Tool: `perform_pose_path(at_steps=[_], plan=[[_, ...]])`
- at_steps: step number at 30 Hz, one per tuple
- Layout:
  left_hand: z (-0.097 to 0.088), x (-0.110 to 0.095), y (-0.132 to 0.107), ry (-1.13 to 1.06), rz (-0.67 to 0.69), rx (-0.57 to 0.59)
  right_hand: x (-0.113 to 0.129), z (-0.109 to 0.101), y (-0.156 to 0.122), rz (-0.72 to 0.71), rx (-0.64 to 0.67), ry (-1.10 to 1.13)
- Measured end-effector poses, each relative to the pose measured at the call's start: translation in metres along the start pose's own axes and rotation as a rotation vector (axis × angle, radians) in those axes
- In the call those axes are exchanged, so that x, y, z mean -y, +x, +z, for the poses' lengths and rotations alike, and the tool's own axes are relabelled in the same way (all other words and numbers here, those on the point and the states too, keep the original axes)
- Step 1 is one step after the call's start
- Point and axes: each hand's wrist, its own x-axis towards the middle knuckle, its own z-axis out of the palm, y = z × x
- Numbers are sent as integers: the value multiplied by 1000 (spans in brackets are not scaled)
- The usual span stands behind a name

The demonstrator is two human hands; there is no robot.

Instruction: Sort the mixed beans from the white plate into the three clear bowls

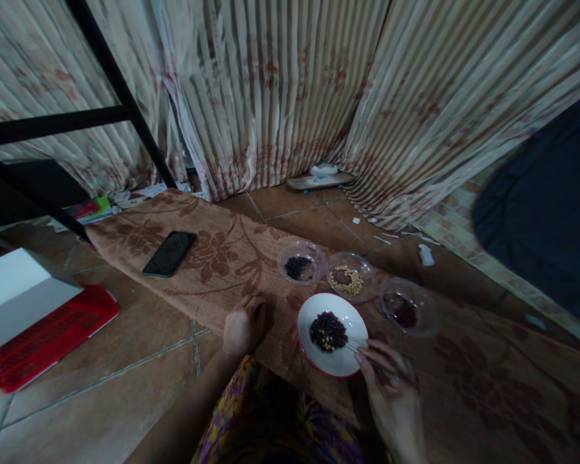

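Note:
A white bowl with a red rim (pixel 314 312) sits on a brown patterned mat (pixel 232 258) and holds a heap of mixed dark and pale beans (pixel 328 331). My right hand (pixel 391 393) is closed on thin metal tweezers (pixel 360 348) whose tips reach the bowl's near edge. My left hand (pixel 244 325) rests as a loose fist on the mat, left of the bowl, with nothing seen in it. Behind the bowl stand three clear cups: one with black beans (pixel 298 266), one with pale beans (pixel 347 280), one with dark red beans (pixel 406 310).
A black phone (pixel 169 253) lies on the mat's far left. A red tray with a white board (pixel 38 322) sits on the tiled floor at left. A black metal frame (pixel 120 90) and striped curtains stand behind. A dark cloth (pixel 546 206) covers the right.

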Motion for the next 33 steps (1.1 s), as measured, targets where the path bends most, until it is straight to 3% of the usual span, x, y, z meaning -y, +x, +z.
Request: perform_pose_path(at_steps=[33], plan=[[0, 0, 0, 12, 1, 13, 0, -1, -3, 81, 7, 35]])
